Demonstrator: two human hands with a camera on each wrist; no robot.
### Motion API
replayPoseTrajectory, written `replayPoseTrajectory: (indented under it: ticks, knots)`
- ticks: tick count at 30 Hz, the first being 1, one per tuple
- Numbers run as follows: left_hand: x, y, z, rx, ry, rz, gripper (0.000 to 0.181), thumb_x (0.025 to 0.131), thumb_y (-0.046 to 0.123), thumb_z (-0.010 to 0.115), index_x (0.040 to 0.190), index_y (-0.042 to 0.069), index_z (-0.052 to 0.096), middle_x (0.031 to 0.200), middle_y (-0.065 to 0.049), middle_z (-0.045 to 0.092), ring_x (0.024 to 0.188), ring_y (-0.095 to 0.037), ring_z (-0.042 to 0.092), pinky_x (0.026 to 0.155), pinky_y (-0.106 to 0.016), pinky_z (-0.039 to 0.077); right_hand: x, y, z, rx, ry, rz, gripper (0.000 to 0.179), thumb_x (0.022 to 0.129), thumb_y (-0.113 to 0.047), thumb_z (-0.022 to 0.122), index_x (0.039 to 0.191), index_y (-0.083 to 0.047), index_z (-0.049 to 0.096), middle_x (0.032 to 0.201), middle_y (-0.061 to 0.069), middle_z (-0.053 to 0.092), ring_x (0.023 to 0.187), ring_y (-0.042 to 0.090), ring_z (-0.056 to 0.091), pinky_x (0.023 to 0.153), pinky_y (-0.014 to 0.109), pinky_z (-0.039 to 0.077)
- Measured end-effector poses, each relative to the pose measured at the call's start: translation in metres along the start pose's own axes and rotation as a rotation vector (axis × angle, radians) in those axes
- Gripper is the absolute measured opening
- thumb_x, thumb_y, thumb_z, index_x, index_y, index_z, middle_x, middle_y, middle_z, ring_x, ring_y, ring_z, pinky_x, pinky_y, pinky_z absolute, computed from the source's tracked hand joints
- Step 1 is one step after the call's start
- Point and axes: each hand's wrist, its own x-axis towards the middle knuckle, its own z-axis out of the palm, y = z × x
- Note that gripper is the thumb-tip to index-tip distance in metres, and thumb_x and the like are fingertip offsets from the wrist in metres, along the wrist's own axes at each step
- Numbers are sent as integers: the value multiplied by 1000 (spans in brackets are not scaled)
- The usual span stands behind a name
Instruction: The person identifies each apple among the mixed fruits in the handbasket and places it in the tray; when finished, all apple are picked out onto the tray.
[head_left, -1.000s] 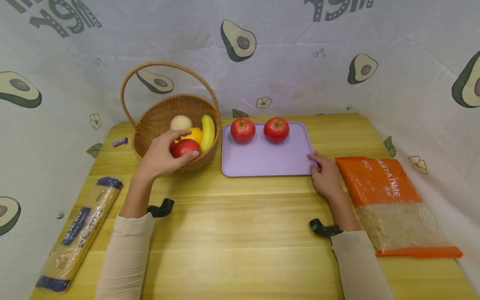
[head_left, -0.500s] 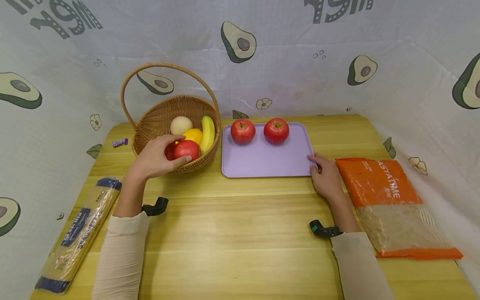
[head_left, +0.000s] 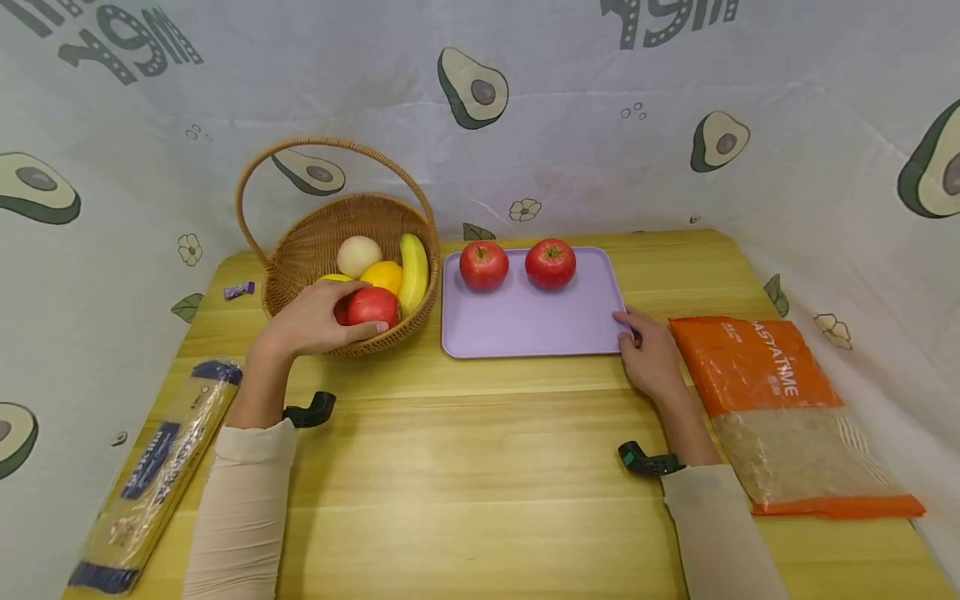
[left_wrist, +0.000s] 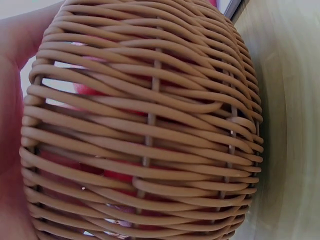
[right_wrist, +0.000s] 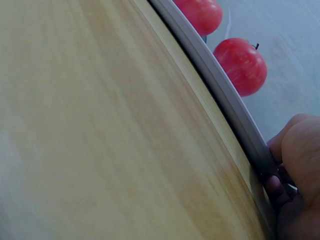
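Observation:
My left hand [head_left: 311,321] reaches over the front rim of a wicker basket [head_left: 300,242], fingers and thumb curved around a red apple [head_left: 372,307]. Its fingertips are partly hidden behind the fruit. In the left wrist view the basket's woven side [left_wrist: 150,125] fills most of the picture, with red fruit showing through the gaps and the hand [left_wrist: 12,135] along the left edge. My right hand [head_left: 652,350] pinches the right edge of a lilac tray [head_left: 528,321]. Two more red apples, one left [head_left: 483,266] and one right [head_left: 551,263], sit at the tray's back.
Also in the basket are a banana [head_left: 414,275], a pale round fruit [head_left: 358,256] and yellow fruit [head_left: 383,276]. A small purple-wrapped candy [head_left: 239,290] lies left of it. A noodle packet [head_left: 161,475] lies at left, an orange pasta bag [head_left: 787,408] at right.
My left hand has lowered and shifted slightly left, its thumb and fingers settling closer around the apple in the basket. The right hand stays at the tray's edge.

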Motion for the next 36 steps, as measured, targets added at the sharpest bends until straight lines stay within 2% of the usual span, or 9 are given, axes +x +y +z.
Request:
replayPoseTrajectory:
  ticks: [5, 13, 18, 23, 32, 36]
  knots:
    - [1, 1, 0, -12, -3, -8, 71, 92, 59, 67, 145, 12, 56, 122, -14, 69, 107, -32, 64, 91, -50, 54, -1, 1, -1, -6, 9, -14, 42, 103, -7, 48, 143, 2, 57, 157, 24, 45, 141, 45, 47, 110, 59, 43]
    - [6, 3, 2, -40, 41, 26, 65, 92, 52, 70, 140, 10, 60, 117, -13, 71, 104, -31, 65, 90, -49, 54, -1, 1, -4, -8, 30, -30, 41, 103, -6, 49, 142, 3, 59, 156, 24, 47, 136, 44, 51, 102, 55, 45]
    - [5, 4, 3, -52, 72, 28, 65, 91, 52, 72, 140, 10, 60, 120, -14, 70, 105, -32, 65, 90, -49, 54, 0, 1, -4, -14, 29, -28, 41, 103, -7, 49, 142, 2, 59, 155, 23, 48, 137, 44, 50, 105, 57, 45]
    - [2, 5, 3, -77, 112, 3, 72, 89, 53, 74, 143, 7, 58, 124, -16, 68, 105, -33, 65, 89, -51, 55, 0, 2, -2, -15, 26, -24, 41, 103, -7, 49, 142, 2, 59, 156, 23, 48, 140, 45, 48, 109, 59, 44]
    - [2, 6, 4, -143, 215, -17, 80, 83, 48, 83, 147, 9, 54, 133, -16, 64, 109, -35, 66, 91, -54, 57, 0, 1, -1, -23, 20, -23, 42, 103, -8, 48, 143, 2, 58, 157, 23, 47, 134, 42, 52, 102, 54, 45]
    - [3, 8, 4, -140, 244, -21, 81, 80, 48, 85, 147, 11, 55, 137, -17, 61, 113, -36, 63, 97, -58, 52, -1, -1, -2, -16, 19, -26, 42, 104, -7, 48, 143, 2, 58, 156, 23, 47, 130, 41, 53, 99, 53, 45]
